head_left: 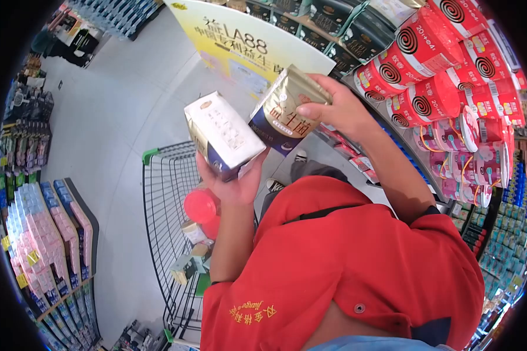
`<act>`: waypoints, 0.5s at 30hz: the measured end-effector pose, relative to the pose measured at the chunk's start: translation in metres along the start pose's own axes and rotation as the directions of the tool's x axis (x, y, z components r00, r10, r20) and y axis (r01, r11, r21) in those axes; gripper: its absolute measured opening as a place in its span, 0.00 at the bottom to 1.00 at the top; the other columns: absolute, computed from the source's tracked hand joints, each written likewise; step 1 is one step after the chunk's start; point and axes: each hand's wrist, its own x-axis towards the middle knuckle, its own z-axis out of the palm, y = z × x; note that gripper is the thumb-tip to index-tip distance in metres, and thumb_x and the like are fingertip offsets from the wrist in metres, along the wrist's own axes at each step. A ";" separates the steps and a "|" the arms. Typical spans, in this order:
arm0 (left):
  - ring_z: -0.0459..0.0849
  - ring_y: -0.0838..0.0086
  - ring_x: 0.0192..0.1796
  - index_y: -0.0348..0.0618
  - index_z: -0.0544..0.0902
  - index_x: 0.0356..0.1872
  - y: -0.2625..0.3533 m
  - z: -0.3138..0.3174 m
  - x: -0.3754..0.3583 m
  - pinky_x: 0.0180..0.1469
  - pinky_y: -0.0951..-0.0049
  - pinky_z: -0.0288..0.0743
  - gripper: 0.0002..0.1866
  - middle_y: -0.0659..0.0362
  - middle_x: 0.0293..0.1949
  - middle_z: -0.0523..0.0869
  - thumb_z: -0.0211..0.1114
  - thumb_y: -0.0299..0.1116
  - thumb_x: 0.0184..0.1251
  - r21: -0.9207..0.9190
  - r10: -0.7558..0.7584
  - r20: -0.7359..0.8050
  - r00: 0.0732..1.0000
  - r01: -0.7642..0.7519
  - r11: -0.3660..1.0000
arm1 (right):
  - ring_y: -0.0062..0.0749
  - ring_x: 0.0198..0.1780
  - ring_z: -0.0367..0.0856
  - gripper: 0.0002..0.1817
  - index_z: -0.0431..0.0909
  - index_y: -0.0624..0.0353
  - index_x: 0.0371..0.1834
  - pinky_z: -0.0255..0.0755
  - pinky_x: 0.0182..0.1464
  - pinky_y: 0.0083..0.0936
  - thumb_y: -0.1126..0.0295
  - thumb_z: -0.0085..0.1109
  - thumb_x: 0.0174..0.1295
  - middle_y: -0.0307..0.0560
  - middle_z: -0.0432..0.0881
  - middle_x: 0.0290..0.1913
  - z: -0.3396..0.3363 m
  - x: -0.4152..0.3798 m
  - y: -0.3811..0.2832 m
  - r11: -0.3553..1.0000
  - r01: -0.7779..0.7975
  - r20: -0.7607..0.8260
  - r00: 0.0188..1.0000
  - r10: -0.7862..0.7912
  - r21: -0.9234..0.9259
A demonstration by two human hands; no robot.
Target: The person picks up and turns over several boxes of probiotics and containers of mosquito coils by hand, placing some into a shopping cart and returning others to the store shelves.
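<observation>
My left hand (240, 186) cups a white, gold and navy boxy pack (223, 131) from below, with its white printed face turned up. Right beside it, a gold and navy pack (287, 114) with large printed characters is gripped by my right hand (345, 111), the thumb lying over its front. The near corners of the two packs meet or overlap in this view, just above my left fingers. Both packs are held up in front of me, over the far end of a shopping cart.
The black wire shopping cart (149, 216) holds a red round tub (200, 206) and several small boxes. Ahead stands a white and yellow sign (240, 41). Red mosquito coil packs (418, 44) fill the right shelves; a display of pink and blue packs (38, 240) stands left.
</observation>
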 end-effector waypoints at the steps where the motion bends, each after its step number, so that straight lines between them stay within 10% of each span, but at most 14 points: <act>1: 0.74 0.56 0.64 0.62 0.64 0.74 0.000 -0.004 0.003 0.69 0.27 0.51 0.37 0.58 0.67 0.74 0.49 0.66 0.67 -0.064 -0.003 0.017 1.000 0.004 0.998 | 0.32 0.58 0.78 0.41 0.70 0.62 0.68 0.71 0.62 0.28 0.55 0.76 0.53 0.48 0.81 0.56 -0.004 0.003 0.007 1.000 0.008 -0.020 1.000 -0.008 -0.011; 15: 0.77 0.51 0.61 0.59 0.68 0.71 0.043 -0.014 0.057 0.63 0.31 0.63 0.35 0.57 0.63 0.78 0.53 0.64 0.67 0.237 0.038 -0.164 0.986 0.002 0.972 | 0.30 0.62 0.75 0.42 0.64 0.60 0.72 0.68 0.65 0.29 0.61 0.73 0.55 0.47 0.76 0.63 -0.057 0.067 -0.026 0.973 0.230 0.054 0.972 -0.230 0.011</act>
